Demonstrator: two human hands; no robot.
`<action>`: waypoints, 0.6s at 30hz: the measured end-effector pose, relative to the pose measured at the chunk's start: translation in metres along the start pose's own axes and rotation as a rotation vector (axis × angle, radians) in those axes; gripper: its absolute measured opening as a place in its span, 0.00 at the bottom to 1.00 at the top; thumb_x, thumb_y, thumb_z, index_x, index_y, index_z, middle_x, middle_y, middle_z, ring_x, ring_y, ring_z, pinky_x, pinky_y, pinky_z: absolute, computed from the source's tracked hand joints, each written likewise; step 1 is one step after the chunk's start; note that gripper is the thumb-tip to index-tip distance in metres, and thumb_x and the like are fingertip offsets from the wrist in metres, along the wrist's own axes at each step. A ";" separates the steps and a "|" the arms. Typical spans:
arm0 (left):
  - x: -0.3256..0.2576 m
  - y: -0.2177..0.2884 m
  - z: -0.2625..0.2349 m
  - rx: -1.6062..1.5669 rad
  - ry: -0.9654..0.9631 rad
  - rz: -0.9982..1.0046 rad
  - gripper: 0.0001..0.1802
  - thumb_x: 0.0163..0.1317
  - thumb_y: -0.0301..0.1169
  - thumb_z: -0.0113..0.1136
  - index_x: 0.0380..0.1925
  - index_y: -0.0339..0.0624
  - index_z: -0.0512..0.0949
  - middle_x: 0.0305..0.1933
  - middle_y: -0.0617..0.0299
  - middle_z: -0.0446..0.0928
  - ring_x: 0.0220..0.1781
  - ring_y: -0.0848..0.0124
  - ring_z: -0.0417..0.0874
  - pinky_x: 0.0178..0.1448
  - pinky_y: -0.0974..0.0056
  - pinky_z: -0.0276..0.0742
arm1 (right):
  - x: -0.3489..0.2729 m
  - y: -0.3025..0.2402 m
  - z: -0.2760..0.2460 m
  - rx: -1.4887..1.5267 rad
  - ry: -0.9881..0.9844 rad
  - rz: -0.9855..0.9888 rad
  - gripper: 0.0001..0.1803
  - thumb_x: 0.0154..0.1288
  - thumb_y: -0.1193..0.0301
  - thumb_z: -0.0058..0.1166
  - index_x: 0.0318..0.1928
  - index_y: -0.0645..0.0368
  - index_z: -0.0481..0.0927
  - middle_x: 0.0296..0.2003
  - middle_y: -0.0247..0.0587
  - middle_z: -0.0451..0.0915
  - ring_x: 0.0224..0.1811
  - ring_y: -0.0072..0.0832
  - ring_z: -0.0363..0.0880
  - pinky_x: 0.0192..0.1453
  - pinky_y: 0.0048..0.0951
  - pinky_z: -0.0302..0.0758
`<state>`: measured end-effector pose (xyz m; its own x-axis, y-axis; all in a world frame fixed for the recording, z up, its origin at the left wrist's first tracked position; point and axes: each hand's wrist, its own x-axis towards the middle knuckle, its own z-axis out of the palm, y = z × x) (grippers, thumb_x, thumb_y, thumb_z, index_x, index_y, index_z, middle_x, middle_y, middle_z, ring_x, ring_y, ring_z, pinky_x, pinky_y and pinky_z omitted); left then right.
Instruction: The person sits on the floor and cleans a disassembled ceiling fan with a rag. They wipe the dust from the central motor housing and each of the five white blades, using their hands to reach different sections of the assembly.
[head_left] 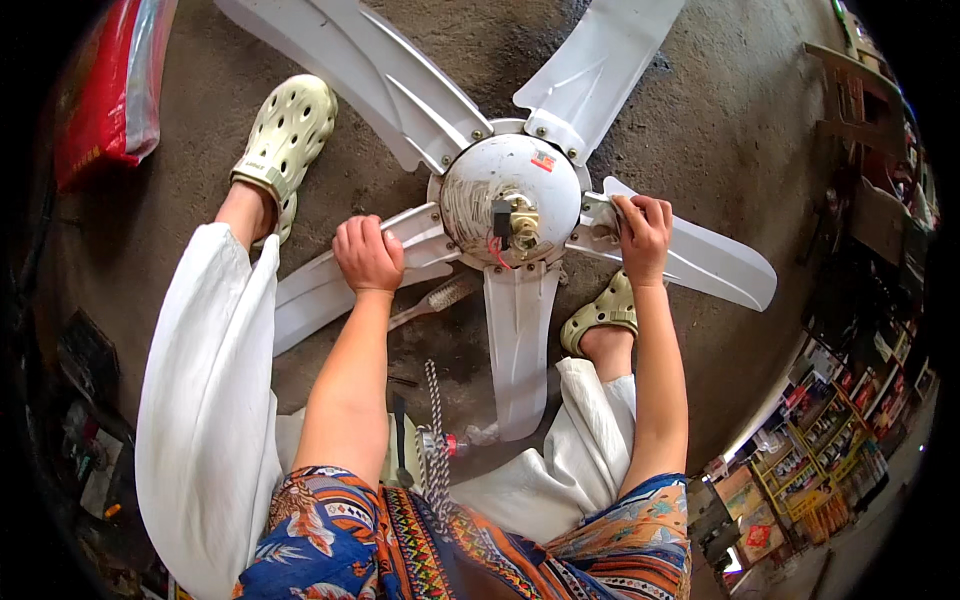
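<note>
A white ceiling fan lies on the floor between my legs, its round motor housing scuffed and dirty. Several white blades are screwed around it. My left hand is closed over the edge of the left blade, close to the housing. At the root of the right blade, my right hand has its fingers bent and pinched together against the surface; what they hold, if anything, is hidden. A black switch-like part and a brass-coloured fitting with red wires sit at the housing's centre.
A brush lies on the floor partly beneath the left blade. Upper left stands a red plastic-wrapped bag. My pale green clogs flank the fan. Shelves of goods fill the right rim. A striped cord hangs in front of me.
</note>
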<state>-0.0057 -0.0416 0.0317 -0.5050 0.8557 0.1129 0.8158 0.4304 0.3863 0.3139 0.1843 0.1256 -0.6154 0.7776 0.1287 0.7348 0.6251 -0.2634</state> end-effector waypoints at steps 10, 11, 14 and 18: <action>0.002 0.003 0.000 0.020 -0.025 -0.011 0.15 0.54 0.39 0.50 0.37 0.43 0.72 0.41 0.53 0.72 0.47 0.52 0.73 0.51 0.49 0.68 | -0.005 0.000 0.005 0.113 0.023 0.095 0.20 0.47 0.83 0.60 0.43 0.51 0.85 0.37 0.39 0.77 0.44 0.40 0.73 0.50 0.38 0.74; 0.002 0.004 -0.002 0.015 -0.039 -0.036 0.15 0.54 0.39 0.51 0.37 0.43 0.73 0.41 0.52 0.72 0.47 0.52 0.72 0.52 0.49 0.68 | 0.000 -0.009 0.007 0.141 0.033 0.098 0.20 0.47 0.83 0.60 0.43 0.52 0.85 0.37 0.40 0.77 0.44 0.41 0.73 0.50 0.38 0.74; 0.003 -0.004 -0.006 0.022 -0.007 -0.016 0.15 0.53 0.39 0.51 0.36 0.43 0.73 0.40 0.52 0.72 0.47 0.51 0.72 0.51 0.49 0.68 | 0.010 -0.003 0.004 0.116 -0.023 0.039 0.20 0.46 0.83 0.61 0.42 0.53 0.85 0.37 0.40 0.77 0.44 0.41 0.73 0.49 0.39 0.73; 0.003 -0.003 -0.001 0.007 -0.011 0.006 0.15 0.53 0.40 0.51 0.37 0.43 0.73 0.41 0.52 0.72 0.47 0.51 0.72 0.51 0.49 0.68 | 0.001 0.002 0.002 0.108 0.025 0.090 0.18 0.45 0.83 0.62 0.39 0.53 0.85 0.35 0.38 0.78 0.43 0.40 0.74 0.49 0.39 0.74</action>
<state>-0.0096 -0.0403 0.0322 -0.4970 0.8614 0.1050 0.8207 0.4273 0.3794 0.3142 0.1863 0.1231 -0.5405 0.8323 0.1230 0.7507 0.5431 -0.3763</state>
